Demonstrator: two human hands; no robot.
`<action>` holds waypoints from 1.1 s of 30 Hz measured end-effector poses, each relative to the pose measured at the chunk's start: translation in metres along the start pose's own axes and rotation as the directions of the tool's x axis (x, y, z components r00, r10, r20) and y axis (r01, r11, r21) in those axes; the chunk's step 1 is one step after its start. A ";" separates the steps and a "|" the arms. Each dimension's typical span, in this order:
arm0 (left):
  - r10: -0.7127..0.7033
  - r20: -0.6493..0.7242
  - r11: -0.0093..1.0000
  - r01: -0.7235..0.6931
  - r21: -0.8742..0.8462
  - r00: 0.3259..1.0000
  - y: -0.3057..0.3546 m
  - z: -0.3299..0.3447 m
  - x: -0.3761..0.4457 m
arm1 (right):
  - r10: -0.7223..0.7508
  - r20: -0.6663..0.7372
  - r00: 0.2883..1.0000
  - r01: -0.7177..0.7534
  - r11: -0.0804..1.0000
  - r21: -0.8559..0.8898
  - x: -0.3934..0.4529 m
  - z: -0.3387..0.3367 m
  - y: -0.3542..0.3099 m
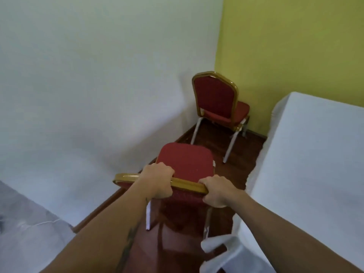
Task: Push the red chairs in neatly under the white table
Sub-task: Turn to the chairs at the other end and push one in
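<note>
Left hand (pixel 157 180) and right hand (pixel 216 191) are both clenching the near red chair (pixel 185 164) by its gold backrest rail; seat is pointing away toward the corner, parallel to the white table (pixel 315 154) at right. Second red chair (pixel 216 97) is standing in the corner, seat pointing right.

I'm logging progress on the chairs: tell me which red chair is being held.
The near red chair, seen from above: the left hand and right hand grip its gold backrest rail. The far red chair in the corner stands untouched.

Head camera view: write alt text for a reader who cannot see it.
Both hands, left hand and right hand, grip the gold top rail of a near red chair on a dark wood floor. A white-draped table stands to the right; a second red chair sits in the corner ahead.
</note>
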State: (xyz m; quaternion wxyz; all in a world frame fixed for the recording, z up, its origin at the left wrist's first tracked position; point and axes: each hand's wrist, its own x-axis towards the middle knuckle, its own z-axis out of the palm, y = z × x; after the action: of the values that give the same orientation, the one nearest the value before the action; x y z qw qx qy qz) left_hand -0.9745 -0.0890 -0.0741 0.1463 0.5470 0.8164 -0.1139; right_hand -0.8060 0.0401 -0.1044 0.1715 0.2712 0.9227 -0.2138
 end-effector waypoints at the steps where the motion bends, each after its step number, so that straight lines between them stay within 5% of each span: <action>1: 0.065 0.034 0.998 -0.066 0.019 0.997 -0.001 -0.004 0.005 | 0.019 -0.007 1.000 -0.019 1.000 -0.024 0.000 0.000 -0.002; 5: 0.336 0.023 0.938 -0.337 0.084 0.942 -0.005 -0.011 0.019 | 0.157 -0.012 0.988 -0.157 0.986 -0.054 -0.002 -0.007 -0.009; 11: 0.663 -0.047 0.741 -0.645 0.189 0.747 -0.005 -0.013 0.034 | 0.375 -0.054 0.926 -0.374 0.927 0.026 -0.009 -0.005 -0.020; 21: 0.785 0.036 0.572 -0.746 0.341 0.619 -0.030 -0.033 0.069 | 0.488 -0.059 0.871 -0.482 0.871 0.092 -0.004 0.010 -0.042; 33: 0.810 0.067 0.517 -0.763 0.389 0.583 -0.010 -0.057 0.117 | 0.634 -0.182 0.752 -0.578 0.766 0.281 0.001 0.011 -0.024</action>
State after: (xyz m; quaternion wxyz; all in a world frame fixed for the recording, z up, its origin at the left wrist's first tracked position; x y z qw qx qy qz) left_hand -1.0322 0.0270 -0.0632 0.0235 0.8796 0.4488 -0.1561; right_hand -0.8180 0.0172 -0.1070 0.0768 0.5993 0.7707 -0.2026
